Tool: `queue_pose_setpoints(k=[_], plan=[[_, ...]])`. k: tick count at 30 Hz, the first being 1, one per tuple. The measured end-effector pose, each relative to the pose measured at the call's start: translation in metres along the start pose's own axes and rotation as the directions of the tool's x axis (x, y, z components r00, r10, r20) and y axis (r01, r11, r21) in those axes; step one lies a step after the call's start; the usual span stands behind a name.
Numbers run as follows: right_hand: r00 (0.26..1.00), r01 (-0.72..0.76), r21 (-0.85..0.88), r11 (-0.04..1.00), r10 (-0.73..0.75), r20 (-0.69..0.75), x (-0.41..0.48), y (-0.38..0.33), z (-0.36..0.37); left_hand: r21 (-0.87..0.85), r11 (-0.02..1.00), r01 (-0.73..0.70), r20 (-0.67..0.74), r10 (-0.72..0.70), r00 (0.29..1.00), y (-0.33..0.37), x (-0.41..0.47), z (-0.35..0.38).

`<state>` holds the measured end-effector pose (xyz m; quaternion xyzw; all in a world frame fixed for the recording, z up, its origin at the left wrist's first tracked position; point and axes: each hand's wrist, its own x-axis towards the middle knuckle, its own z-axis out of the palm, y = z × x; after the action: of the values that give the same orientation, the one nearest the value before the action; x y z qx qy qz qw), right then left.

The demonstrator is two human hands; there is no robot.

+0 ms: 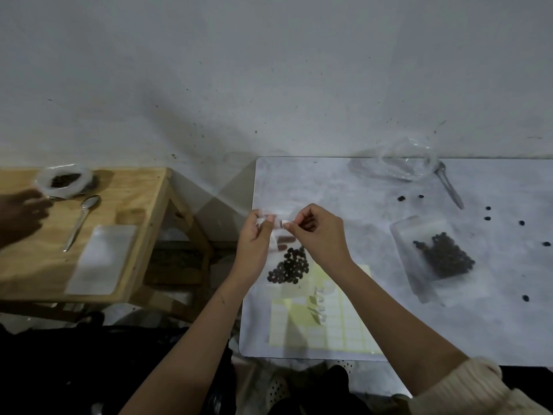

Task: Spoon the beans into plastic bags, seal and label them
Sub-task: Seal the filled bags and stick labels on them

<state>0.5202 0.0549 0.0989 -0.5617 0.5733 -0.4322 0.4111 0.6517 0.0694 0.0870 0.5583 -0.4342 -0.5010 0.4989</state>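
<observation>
Our left hand (254,235) and right hand (320,232) are close together. Each pinches the top strip of a clear plastic bag (276,218) w/ thumb and forefinger, so both are clamped on it. We judge this is the sealing step. The bag hangs upright btw the hands, so its beans (288,268) sit at the bottom, away from the mouth. The view is blurry there, so we can't tell if the strip is closed. Just below lies the yellow label sheet (329,324), handy for labelling next. All this is near the left edge of the white table (329,181), so a dropped bag could slip into the gap beside the wooden table (36,265). Well apart to the right a filled bag (437,256) lies flat, w/ loose beans (401,198) scattered around it. Bare tabletop btw the two bags gives room to set ours down. A spoon (449,187) and a crumpled plastic bag (401,163) lie near the wall. On the wooden table, another person's hand (18,214) is beside a second spoon (82,220).
</observation>
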Motion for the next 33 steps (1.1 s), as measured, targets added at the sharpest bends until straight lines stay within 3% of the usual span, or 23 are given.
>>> queue_pose_setpoints(k=[13, 22, 26, 30, 33], plan=[[1.000, -0.013, -0.020, 1.000, 0.013, -0.027, 0.003, -0.008, 0.000, 0.017, 0.999, -0.047, 0.009, 0.047, 0.999, 0.008, -0.002, 0.003], [0.982, -0.102, -0.101, 0.990, 0.084, -0.169, 0.009, -0.026, -0.009, -0.024, 0.998, -0.065, -0.026, 0.064, 0.998, 0.022, 0.003, -0.001], [0.981, -0.170, 0.013, 0.985, 0.171, -0.093, 0.010, -0.039, -0.014, -0.134, 0.987, -0.086, 0.049, 0.093, 0.994, 0.036, 0.002, 0.002], [0.987, -0.134, 0.148, 0.980, 0.146, -0.069, 0.010, -0.048, -0.019, -0.119, 0.983, -0.136, 0.060, 0.144, 0.988, 0.045, 0.006, 0.002], [0.983, -0.150, 0.150, 0.977, 0.164, -0.081, 0.013, -0.049, -0.021, -0.099, 0.985, -0.144, 0.073, 0.151, 0.986, 0.050, 0.009, 0.002]])
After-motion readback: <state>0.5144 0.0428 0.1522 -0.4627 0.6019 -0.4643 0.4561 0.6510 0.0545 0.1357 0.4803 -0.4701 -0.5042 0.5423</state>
